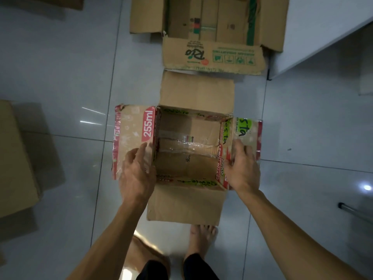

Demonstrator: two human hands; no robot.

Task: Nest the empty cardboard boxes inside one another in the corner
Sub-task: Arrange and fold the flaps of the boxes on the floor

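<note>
Head view. Left hand [137, 170]: fingers [143, 150] spread and laid flat on the left side flap [133, 138] of the open drink carton [187, 150], thumb at the flap's fold; pressing rather than clamping. Right hand [243, 168]: fingers [240, 147] slightly apart, curled over the right side flap [248, 132], thumb on the inner wall, gripping that flap. Carton sits between the two hands, mouth upward, empty, all four flaps splayed out. Corrugated brown cardboard, red-and-green print, "255ml" on the left flap, clear tape across the floor seam. Beyond the fingertips, a larger open carton [214, 55] with green print, flaps down. Glossy white tiled floor [70, 81]. Left of the left hand, well apart, a plain brown box [16, 158].
</note>
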